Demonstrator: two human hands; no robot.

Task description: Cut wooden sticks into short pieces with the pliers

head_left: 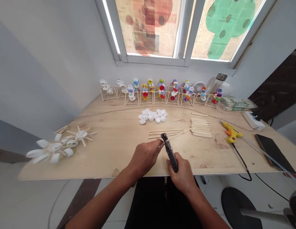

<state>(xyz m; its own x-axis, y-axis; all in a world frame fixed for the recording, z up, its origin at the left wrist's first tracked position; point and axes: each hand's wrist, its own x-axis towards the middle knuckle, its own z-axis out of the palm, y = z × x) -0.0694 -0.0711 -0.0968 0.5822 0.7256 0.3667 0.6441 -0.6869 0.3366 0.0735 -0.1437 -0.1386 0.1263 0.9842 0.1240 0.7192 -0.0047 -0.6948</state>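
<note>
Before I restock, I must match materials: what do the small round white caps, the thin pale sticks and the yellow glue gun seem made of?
Small round white caps: probably smooth plastic, with thin, even rims. Thin pale sticks: likely unpainted wood or bamboo, matt, straw-coloured. Yellow glue gun: apparently hard plastic, its body evenly coloured.

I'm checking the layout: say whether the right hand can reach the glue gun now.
Probably not immediately: the right hand grips a dark tool. Once freed, likely yes; nothing seems to block the way to the yellow glue gun.
</note>
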